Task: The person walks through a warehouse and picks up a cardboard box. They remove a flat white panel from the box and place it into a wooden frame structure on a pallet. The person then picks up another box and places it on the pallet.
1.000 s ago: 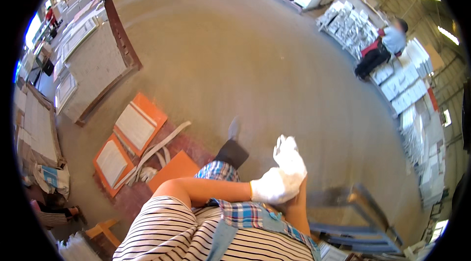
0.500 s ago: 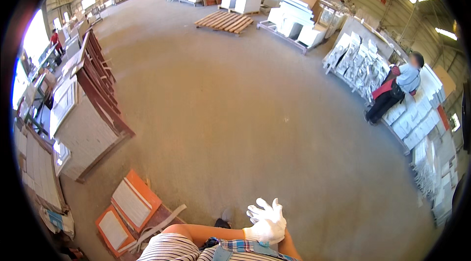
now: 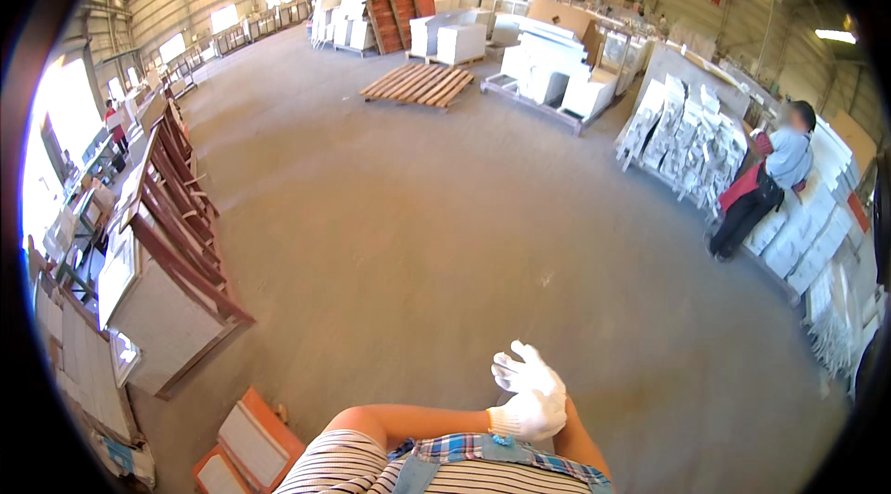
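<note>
Both my hands wear white knitted work gloves and meet low in front of my body. My left hand (image 3: 529, 416) reaches across from the left, its cuff at the wrist, and is closed round the lower part of the glove on my right hand. Above it my right hand (image 3: 531, 370) points up and to the left, its fingers apart and nothing in them. Where the two gloves overlap, the left fingers are partly hidden. A plaid cloth (image 3: 464, 447) lies across my striped shirt just below my hands.
Panels lean on a brown rack (image 3: 190, 215) at left; orange-backed boards (image 3: 255, 443) lie at lower left. A wooden pallet (image 3: 418, 85) is on the floor ahead. At right a person (image 3: 780, 160) stands beside stacked white pieces (image 3: 682, 132).
My joined hands have shifted slightly up and right in view, the left still round the right glove. The view has tilted up, showing more of the far wall and less of the orange-backed boards.
</note>
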### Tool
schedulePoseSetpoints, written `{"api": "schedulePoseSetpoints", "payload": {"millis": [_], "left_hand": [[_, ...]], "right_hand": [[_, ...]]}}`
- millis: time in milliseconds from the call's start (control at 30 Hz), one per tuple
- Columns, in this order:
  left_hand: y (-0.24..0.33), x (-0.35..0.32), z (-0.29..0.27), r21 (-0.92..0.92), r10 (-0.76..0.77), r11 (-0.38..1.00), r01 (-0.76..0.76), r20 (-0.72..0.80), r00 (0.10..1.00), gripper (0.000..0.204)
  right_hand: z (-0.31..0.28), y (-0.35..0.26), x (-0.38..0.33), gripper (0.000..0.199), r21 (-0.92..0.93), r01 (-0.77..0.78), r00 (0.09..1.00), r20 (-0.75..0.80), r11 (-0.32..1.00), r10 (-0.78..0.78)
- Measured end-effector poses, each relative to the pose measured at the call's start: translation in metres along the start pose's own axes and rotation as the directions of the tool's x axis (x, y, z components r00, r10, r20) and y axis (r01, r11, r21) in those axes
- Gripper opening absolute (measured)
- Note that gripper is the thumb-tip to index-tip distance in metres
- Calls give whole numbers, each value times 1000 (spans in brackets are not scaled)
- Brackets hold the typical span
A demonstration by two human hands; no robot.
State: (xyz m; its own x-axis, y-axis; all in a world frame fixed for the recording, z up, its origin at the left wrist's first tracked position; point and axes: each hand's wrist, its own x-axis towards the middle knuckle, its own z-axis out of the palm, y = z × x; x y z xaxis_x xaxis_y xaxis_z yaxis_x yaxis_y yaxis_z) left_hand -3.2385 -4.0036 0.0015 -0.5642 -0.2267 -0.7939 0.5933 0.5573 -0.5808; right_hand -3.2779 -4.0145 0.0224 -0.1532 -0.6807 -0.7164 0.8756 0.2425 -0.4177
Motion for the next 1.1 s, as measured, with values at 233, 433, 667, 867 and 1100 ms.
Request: {"api": "schedulePoseSetpoints", "payload": {"millis": [233, 433, 667, 867, 1100], "left_hand": [[-170, 13, 34, -570, -433, 808, -147, -745, 508, 17], [-233, 96, 84, -687, -743, 598, -413, -669, 36, 17], [-323, 185, 171, -892, -860, 424, -154, -450, 240, 12], [-470, 220, 248, -922, -848, -189, -339, -21, 529, 24], [-571, 289, 327, -953, -678, -142, -268, -103, 727, 20]], "right_hand": [[-37, -139, 103, 29, -320, 408, 900, 298, 855, -318], [-25, -210, 230, 39, -526, 478, 856, 459, 704, -238], [23, -290, 374, 39, -843, 466, 877, 398, 270, -270], [35, -363, 536, 22, -697, 518, 771, 632, -495, -82], [139, -426, 587, 24, -921, 146, 903, 273, -361, -331]]}}
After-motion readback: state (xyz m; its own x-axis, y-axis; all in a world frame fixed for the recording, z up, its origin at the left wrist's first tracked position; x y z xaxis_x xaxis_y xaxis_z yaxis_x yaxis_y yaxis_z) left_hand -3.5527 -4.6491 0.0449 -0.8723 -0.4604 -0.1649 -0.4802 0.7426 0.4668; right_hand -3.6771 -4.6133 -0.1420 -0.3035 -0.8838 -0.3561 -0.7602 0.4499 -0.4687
